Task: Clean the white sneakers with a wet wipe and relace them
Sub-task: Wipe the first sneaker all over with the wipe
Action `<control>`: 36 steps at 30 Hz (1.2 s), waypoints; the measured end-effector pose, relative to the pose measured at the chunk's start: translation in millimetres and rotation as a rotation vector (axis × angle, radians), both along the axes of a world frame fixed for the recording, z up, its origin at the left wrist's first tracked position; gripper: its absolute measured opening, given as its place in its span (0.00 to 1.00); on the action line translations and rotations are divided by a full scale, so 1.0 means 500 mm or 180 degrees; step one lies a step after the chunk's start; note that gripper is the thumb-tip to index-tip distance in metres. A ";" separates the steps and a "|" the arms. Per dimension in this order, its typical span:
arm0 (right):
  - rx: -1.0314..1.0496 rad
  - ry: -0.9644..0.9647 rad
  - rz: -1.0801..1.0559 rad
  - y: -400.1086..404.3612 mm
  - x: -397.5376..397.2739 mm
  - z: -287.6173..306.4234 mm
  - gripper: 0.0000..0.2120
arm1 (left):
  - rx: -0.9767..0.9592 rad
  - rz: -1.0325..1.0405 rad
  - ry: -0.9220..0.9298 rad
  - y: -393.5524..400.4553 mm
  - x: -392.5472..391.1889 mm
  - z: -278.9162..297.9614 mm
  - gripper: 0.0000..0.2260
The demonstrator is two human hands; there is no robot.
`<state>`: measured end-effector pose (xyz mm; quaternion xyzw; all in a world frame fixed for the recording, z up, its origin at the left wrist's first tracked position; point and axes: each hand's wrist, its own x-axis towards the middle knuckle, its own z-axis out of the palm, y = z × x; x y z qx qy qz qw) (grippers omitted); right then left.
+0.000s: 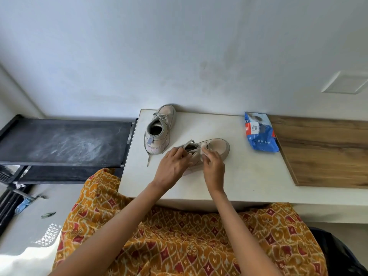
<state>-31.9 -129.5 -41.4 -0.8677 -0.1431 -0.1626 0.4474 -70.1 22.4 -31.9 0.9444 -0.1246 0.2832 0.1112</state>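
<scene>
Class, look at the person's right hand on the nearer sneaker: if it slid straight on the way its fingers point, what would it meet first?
The right hand points up the nearer pale canvas sneaker, so it would probably meet that shoe's laced tongue and rounded toe first; depth is hard to judge from one view.

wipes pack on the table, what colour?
Blue, with a white label and red accents; the wipes pack shows clearly in the head view, its only view.

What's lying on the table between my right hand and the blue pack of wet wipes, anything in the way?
Nothing visible. The right hand is at the near sneaker, holding a small white piece against it. Between it and the wipes pack there is only bare white tabletop. The other sneaker sits off to the left.
</scene>
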 end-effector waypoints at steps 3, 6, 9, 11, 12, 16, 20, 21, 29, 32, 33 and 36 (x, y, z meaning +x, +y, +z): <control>-0.0129 0.0354 -0.0194 -0.034 0.017 -0.018 0.13 | 0.0007 0.0154 0.0455 -0.006 0.025 0.037 0.06; -0.0315 0.0414 -0.0223 -0.045 0.042 0.013 0.12 | -0.0521 0.0308 0.1156 -0.020 0.047 0.069 0.06; 0.0272 0.0257 -0.0465 -0.030 0.041 0.056 0.12 | -0.1435 0.0484 0.1346 -0.033 0.052 0.081 0.06; 0.0401 0.0166 -0.0596 -0.011 0.034 0.076 0.12 | -0.2307 0.0552 0.1503 -0.028 0.053 0.088 0.07; 0.0372 0.0094 -0.0567 0.000 0.031 0.084 0.12 | -0.2759 0.0535 0.1660 -0.021 0.052 0.087 0.09; -0.0519 -0.0182 0.0017 0.034 0.028 0.076 0.10 | -0.3562 0.0481 0.1854 0.016 0.048 0.068 0.13; -0.1456 -0.0956 0.0532 0.040 0.002 0.043 0.08 | -0.3803 0.0503 0.1742 0.021 0.042 0.061 0.07; -0.1733 -0.1292 0.0692 0.032 0.003 0.042 0.07 | -0.3874 0.0462 0.1786 0.022 0.044 0.055 0.07; -0.1728 -0.0242 -0.0380 -0.030 0.102 0.068 0.11 | -0.3774 0.0372 0.2047 0.034 0.059 0.045 0.28; -0.1538 -0.0663 0.0161 0.017 0.019 0.042 0.11 | -0.3910 0.0332 0.1902 0.039 0.057 0.036 0.23; -0.1546 -0.0815 0.0388 0.024 -0.002 0.034 0.09 | -0.3938 0.0329 0.1894 0.042 0.058 0.031 0.18; -0.1704 -0.1037 0.0524 0.011 0.020 0.035 0.09 | -0.3875 0.0358 0.1922 0.047 0.061 0.032 0.12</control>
